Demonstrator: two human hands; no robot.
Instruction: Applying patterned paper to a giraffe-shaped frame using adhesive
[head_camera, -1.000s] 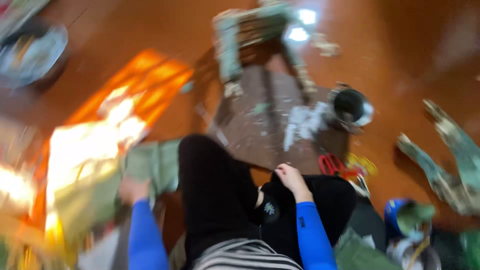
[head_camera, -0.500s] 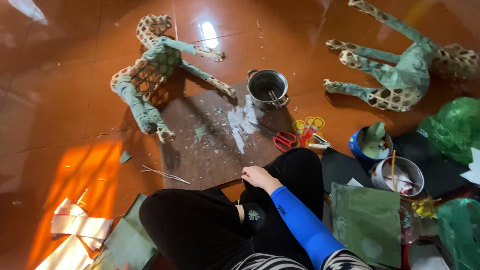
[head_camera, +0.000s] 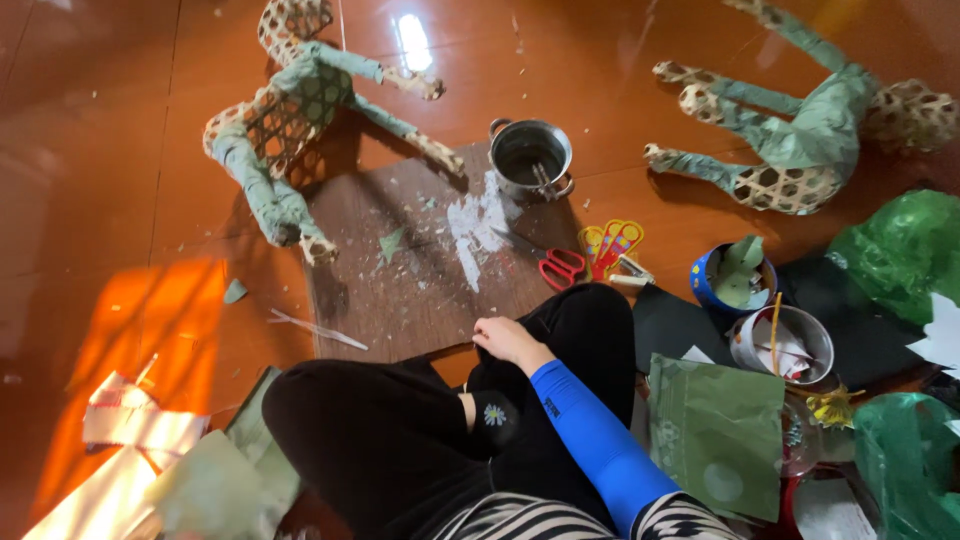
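Green paper sheets (head_camera: 718, 432) lie flat by the right knee, green plastic bags (head_camera: 905, 250) bunched at the far right — a blue tub (head_camera: 731, 280) and red scissors (head_camera: 561, 268) sit between. Right hand (head_camera: 508, 340) rests at the edge of the brown board (head_camera: 425, 270), fingers (head_camera: 487, 334) loosely curled, gripping nothing visible — left hand out of shot

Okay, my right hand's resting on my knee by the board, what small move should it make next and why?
Probably reach forward to the red scissors: the right hand is empty at the edge of the brown board, and the scissors lie just beyond it, near the steel pot.
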